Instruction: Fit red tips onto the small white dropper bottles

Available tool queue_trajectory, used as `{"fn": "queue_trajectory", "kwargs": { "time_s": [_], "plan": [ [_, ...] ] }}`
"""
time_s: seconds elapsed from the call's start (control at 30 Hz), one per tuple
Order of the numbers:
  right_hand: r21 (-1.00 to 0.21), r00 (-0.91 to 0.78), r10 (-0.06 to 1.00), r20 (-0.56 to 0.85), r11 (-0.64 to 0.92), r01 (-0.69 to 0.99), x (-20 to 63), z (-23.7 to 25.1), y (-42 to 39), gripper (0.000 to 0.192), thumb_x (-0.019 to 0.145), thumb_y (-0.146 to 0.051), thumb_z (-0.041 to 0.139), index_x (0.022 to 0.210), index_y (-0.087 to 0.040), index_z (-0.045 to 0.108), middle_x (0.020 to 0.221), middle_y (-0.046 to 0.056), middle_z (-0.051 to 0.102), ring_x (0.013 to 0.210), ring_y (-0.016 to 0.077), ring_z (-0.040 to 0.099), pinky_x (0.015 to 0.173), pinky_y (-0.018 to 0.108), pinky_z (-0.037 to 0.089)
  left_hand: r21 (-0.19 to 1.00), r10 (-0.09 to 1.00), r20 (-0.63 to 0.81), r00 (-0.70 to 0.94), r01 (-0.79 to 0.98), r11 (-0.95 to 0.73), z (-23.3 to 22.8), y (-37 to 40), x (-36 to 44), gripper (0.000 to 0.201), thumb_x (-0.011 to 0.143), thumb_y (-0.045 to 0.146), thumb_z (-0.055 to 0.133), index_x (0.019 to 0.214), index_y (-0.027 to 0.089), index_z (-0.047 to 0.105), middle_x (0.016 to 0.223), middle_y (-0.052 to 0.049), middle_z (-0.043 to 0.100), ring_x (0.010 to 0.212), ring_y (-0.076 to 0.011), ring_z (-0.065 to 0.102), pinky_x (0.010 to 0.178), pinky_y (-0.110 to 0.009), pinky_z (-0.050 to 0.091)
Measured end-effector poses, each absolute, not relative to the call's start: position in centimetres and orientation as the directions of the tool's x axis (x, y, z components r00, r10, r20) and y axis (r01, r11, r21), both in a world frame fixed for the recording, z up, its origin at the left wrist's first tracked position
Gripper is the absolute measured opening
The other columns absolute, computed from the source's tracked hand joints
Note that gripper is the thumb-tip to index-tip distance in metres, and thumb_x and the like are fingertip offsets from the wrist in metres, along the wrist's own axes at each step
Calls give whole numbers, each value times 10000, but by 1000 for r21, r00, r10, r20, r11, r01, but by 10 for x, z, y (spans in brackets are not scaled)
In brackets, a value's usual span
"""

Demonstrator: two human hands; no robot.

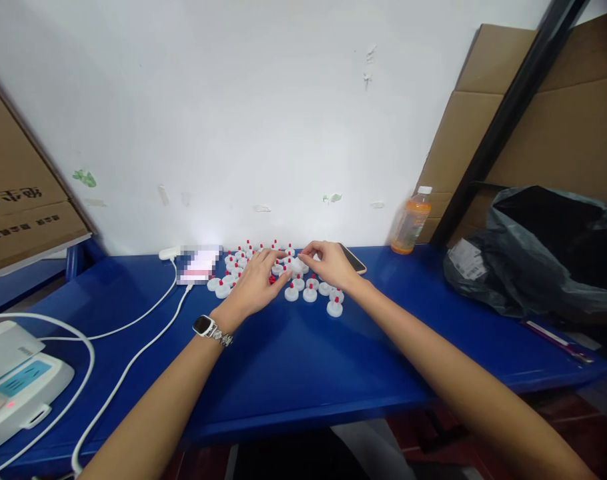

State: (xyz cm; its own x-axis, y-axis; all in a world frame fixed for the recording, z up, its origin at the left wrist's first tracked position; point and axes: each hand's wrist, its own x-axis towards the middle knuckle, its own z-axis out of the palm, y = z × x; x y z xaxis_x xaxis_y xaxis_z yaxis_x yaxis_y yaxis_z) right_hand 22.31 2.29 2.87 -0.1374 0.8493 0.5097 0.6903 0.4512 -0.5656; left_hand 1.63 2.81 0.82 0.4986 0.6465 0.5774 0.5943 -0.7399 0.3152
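Many small white round caps with red tips, such as this cap (334,307), stand in a loose cluster on the blue table (303,360) near the wall. My left hand (257,279) reaches palm-down over the cluster, fingers stretched out and thumb apart, with no object visible in its grasp. Some small red pieces (272,280) show beside its thumb. Just to the right, my right hand (328,261) is closed in a pinch at a white cap (297,265), whose shape is partly blurred. Caps behind both hands are partly hidden.
A dark phone (353,260) lies behind my right hand. Left of the caps are a lit phone (206,260) and white cables (148,350) leading to a power strip (28,387). A juice bottle (411,221) and black plastic bag (483,267) are on the right.
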Motion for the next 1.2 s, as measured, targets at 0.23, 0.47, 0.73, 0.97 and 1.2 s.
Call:
{"fn": "queue_trajectory", "kwargs": {
  "time_s": [0.23,0.47,0.73,0.97,1.2],
  "plan": [
    [-591,-250,812,527,562,579,175,32,19,229,929,-322,517,888,-187,697,798,15,704,721,147,573,712,274,414,346,695,516,501,620,-704,4,26,-16,357,990,460,409,1153,191,579,1070,-109,648,1029,-273,588,935,-455,468],
    [-42,-489,836,248,514,857,168,19,36,180,843,-358,657,906,-211,741,965,115,671,1021,301,534,910,434,315,321,718,490,494,664,-676,-2,16,-43,344,1013,451,353,1077,194,572,1040,-102,639,995,-264,564,905,-445,464],
    [59,-522,824,221,523,850,161,17,36,146,846,-287,626,841,-182,728,987,137,647,1027,304,522,903,442,309,298,719,478,505,677,-673,-6,11,-39,247,981,390,438,1112,194,512,1099,-106,601,1025,-281,534,906,-470,471],
    [-577,-214,866,451,466,671,165,10,26,115,801,-284,579,736,-190,581,724,8,615,700,160,544,713,306,398,263,702,482,524,678,-686,-4,3,-32,193,1001,310,388,1112,199,500,1117,-108,591,1029,-272,525,915,-460,462],
    [-817,-139,869,475,494,297,148,7,5,258,863,-402,547,704,-202,516,604,-43,482,560,116,438,547,255,347,238,710,472,523,699,-674,-4,-3,-24,208,1017,315,375,1112,179,501,1033,-96,579,982,-256,532,871,-430,465]
  ]
}}
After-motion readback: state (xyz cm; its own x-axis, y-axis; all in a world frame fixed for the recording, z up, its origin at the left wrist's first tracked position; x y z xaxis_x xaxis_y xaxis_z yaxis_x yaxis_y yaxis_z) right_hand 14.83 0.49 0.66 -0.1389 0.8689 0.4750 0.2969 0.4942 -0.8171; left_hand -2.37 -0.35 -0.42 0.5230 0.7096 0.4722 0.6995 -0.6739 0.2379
